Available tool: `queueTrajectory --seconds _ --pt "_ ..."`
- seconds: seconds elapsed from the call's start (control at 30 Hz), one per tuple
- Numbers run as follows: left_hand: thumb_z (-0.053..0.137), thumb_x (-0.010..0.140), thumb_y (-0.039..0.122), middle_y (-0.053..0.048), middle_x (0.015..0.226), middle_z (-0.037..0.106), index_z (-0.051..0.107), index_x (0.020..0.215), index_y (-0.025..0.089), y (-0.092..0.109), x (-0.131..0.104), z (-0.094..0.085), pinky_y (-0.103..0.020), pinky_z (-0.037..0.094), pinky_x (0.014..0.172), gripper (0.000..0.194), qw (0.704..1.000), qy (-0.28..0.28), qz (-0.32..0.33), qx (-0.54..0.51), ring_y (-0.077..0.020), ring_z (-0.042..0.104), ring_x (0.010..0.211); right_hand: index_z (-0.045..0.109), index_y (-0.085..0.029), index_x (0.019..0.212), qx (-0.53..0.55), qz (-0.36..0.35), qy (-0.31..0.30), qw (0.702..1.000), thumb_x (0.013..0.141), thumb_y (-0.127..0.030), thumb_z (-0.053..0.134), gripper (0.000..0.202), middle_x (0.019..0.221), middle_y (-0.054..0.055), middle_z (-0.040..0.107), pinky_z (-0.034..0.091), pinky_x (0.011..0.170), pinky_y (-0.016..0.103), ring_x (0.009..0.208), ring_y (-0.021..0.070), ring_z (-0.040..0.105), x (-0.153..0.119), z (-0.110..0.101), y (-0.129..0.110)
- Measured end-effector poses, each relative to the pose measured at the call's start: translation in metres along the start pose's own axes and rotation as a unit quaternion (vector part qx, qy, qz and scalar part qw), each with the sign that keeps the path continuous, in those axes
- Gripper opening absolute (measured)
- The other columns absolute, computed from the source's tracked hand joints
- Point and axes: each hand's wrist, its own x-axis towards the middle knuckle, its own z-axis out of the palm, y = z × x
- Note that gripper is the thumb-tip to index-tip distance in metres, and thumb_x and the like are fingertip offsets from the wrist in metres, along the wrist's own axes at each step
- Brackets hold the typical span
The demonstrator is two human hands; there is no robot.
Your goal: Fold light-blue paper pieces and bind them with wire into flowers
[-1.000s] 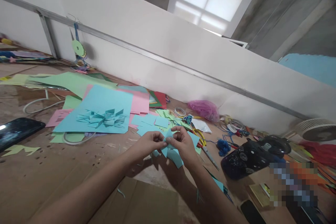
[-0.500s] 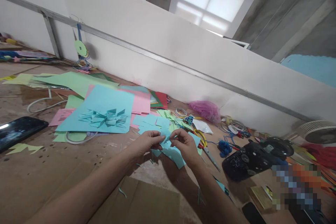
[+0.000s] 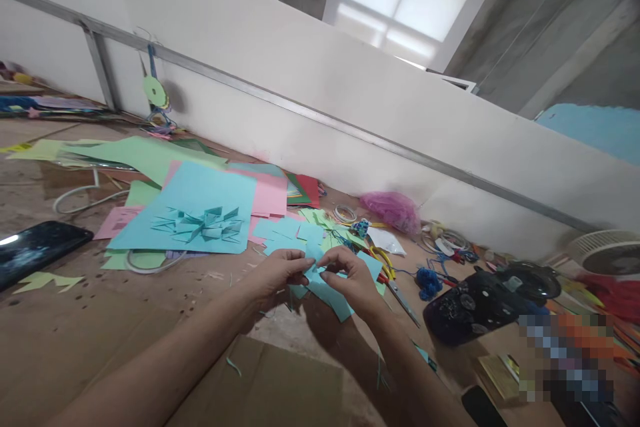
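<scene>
Between both hands is a small piece of light blue paper (image 3: 312,272), pinched at its edges; its exact shape is hard to make out against the same-coloured sheets below. My left hand (image 3: 285,272) grips it between thumb and forefinger from the left. From the other side, my right hand (image 3: 350,273) has thumb and fingertips closed at its right edge. Beneath the hands lie blue paper pieces (image 3: 336,300) on the table. To the left, several folded blue paper shapes (image 3: 205,223) rest on a large blue sheet (image 3: 210,183).
Yellow-handled scissors (image 3: 400,297) lie right of my right hand, near blue yarn (image 3: 428,283) and a black container (image 3: 467,307). A phone (image 3: 45,247) is at far left. Green sheets (image 3: 145,157) and a pink plastic bag (image 3: 393,210) lie along the white wall (image 3: 300,80).
My right hand's fingers have shifted slightly left, closer to my left fingertips. The left hand stays almost still, and the surrounding things have not moved.
</scene>
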Motion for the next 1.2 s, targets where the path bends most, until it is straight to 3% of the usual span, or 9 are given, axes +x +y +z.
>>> queueTrajectory --seconds 0.2,0.43,0.57,0.83,1.03,1.2 --pt "0.078 0.062 0.034 0.004 0.053 0.052 0.058 0.066 0.017 0.002 -0.004 0.001 -0.018 0.034 0.045 0.026 1.000 0.002 -0.002 0.013 -0.0088 0.052 0.051 0.071 -0.021 0.086 -0.029 -0.017 -0.022 0.999 0.069 -0.006 0.064 0.024 0.089 0.002 0.060 0.046 0.071 0.027 0.081 0.0158 0.058 -0.001 0.001 -0.002" --pt "0.073 0.059 0.027 0.002 0.057 0.057 0.062 0.070 0.018 0.012 -0.010 0.005 -0.020 0.037 0.052 0.018 0.999 0.011 -0.024 0.046 -0.0117 0.054 0.060 0.071 -0.021 0.084 -0.056 -0.024 -0.006 0.998 0.073 -0.015 0.070 0.013 0.086 0.002 0.060 0.044 0.068 0.027 0.077 0.0155 0.056 0.000 0.002 -0.002" --pt "0.074 0.058 0.027 0.001 0.062 0.060 0.062 0.064 0.017 0.013 -0.010 0.005 -0.021 0.039 0.060 0.017 0.997 -0.022 0.011 0.070 -0.0113 0.055 0.063 0.069 -0.020 0.075 -0.061 -0.025 0.030 0.997 0.076 -0.019 0.070 0.002 0.079 0.001 0.060 0.042 0.065 0.026 0.072 0.0141 0.054 0.000 0.004 -0.002" --pt "0.069 0.064 0.032 -0.001 0.071 0.065 0.068 0.070 0.019 0.016 -0.012 0.006 -0.026 0.044 0.072 0.014 0.990 -0.047 0.053 0.122 -0.0153 0.060 0.072 0.066 -0.019 0.072 -0.077 -0.010 0.075 0.994 0.078 -0.016 0.065 0.006 0.076 0.001 0.060 0.041 0.062 0.025 0.070 0.0145 0.054 -0.004 0.010 -0.005" --pt "0.071 0.062 0.031 0.000 0.069 0.065 0.067 0.071 0.018 0.008 -0.004 0.001 -0.026 0.042 0.064 0.017 0.973 -0.063 0.089 0.201 -0.0182 0.058 0.073 0.063 -0.019 0.073 -0.079 0.003 0.097 0.992 0.077 -0.017 0.065 0.005 0.074 0.000 0.060 0.041 0.064 0.026 0.069 0.0149 0.053 -0.004 0.013 -0.008" --pt "0.070 0.065 0.030 0.001 0.069 0.065 0.069 0.076 0.016 0.004 0.002 -0.001 -0.025 0.040 0.064 0.017 0.969 -0.091 0.119 0.199 -0.0156 0.057 0.069 0.058 -0.020 0.074 -0.056 0.021 0.101 0.993 0.076 -0.018 0.065 0.007 0.071 -0.002 0.057 0.040 0.063 0.026 0.067 0.0142 0.052 -0.005 0.014 -0.007"
